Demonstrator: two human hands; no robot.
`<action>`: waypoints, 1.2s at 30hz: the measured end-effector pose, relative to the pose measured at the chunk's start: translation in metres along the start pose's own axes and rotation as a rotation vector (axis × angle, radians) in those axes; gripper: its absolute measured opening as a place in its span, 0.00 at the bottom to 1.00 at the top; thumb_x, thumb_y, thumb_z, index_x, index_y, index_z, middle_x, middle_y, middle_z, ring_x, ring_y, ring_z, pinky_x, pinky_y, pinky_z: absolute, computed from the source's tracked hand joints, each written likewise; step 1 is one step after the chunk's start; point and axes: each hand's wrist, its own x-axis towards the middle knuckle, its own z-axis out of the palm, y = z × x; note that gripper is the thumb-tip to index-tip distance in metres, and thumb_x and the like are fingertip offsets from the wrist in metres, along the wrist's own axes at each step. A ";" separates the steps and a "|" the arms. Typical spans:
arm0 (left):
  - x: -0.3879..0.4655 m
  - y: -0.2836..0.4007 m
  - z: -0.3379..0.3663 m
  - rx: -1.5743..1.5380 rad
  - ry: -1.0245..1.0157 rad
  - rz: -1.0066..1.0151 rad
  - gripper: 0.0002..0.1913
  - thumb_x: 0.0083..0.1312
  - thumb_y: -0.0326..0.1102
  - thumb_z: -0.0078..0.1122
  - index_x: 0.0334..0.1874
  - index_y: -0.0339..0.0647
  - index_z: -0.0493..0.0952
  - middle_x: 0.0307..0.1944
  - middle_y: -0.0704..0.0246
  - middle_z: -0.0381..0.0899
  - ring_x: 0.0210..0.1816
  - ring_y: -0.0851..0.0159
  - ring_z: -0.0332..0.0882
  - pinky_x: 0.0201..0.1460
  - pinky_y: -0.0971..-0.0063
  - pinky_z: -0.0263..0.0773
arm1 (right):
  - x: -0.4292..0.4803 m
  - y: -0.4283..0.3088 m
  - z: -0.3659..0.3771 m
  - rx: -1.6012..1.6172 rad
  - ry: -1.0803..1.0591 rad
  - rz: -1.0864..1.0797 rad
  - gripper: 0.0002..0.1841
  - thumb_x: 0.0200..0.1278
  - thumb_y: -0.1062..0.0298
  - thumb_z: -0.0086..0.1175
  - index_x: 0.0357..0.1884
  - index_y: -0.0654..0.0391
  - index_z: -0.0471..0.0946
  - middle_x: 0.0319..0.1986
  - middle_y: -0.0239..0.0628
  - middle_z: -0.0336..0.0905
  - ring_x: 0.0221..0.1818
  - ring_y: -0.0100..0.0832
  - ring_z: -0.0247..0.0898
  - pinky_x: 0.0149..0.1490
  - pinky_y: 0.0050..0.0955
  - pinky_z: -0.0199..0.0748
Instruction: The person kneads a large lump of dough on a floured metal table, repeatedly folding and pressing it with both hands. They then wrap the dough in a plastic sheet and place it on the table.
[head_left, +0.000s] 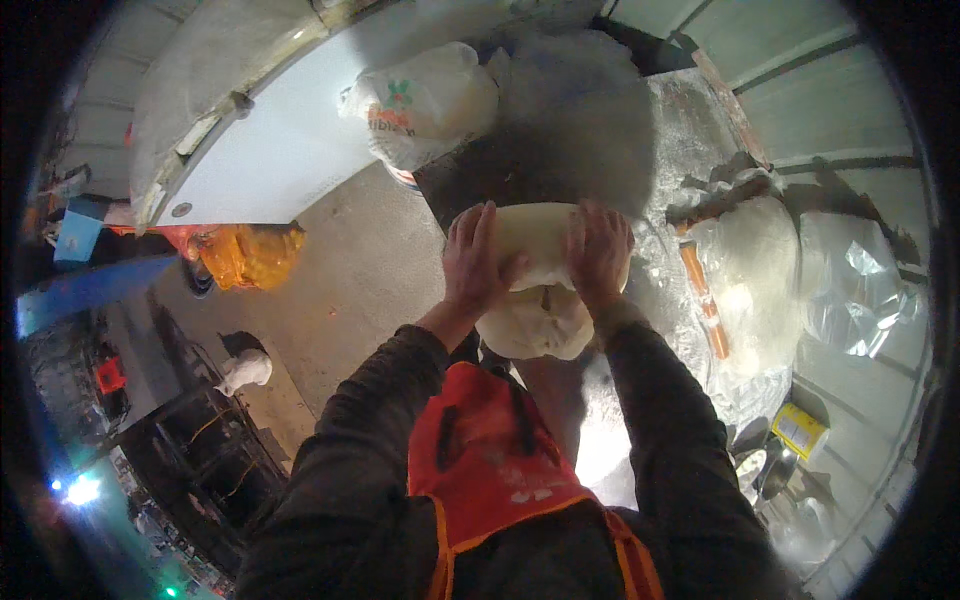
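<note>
A large pale lump of dough (531, 238) lies before me on a dark work surface (600, 157). My left hand (477, 262) presses on its left side, fingers pointing away from me and thumb bent inward. On the right side rests my right hand (600, 251), fingers spread over the edge. The dough's near part (536, 322) bulges towards my red apron (495, 457), with a fold or crease between the two parts. Its underside is hidden.
A white plastic bag (427, 101) stands at the far left of the surface. To the right are an orange-brown rolling pin (705, 300), a flour-dusted pale sack or sheet (757, 277), clear plastic (851, 277) and a yellow container (799, 430).
</note>
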 end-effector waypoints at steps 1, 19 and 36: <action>-0.002 -0.006 0.009 -0.014 0.104 0.057 0.53 0.64 0.52 0.82 0.87 0.33 0.66 0.80 0.43 0.70 0.79 0.31 0.69 0.83 0.37 0.68 | -0.002 -0.004 0.005 -0.059 -0.001 -0.093 0.27 0.73 0.54 0.61 0.71 0.52 0.83 0.68 0.46 0.84 0.74 0.55 0.75 0.82 0.64 0.62; 0.111 0.002 -0.041 0.440 -0.795 0.635 0.65 0.61 0.60 0.84 0.92 0.32 0.54 0.87 0.40 0.61 0.84 0.33 0.64 0.86 0.41 0.66 | -0.044 -0.079 0.019 0.110 0.147 0.368 0.44 0.68 0.50 0.70 0.85 0.51 0.73 0.88 0.62 0.55 0.91 0.66 0.48 0.90 0.72 0.46; 0.165 -0.024 -0.007 -0.013 -1.320 0.182 0.77 0.56 0.54 0.93 0.94 0.29 0.40 0.84 0.33 0.59 0.84 0.34 0.64 0.86 0.43 0.66 | -0.134 -0.141 0.051 -0.098 0.959 1.674 0.37 0.77 0.51 0.73 0.75 0.67 0.74 0.67 0.63 0.81 0.72 0.55 0.77 0.75 0.49 0.78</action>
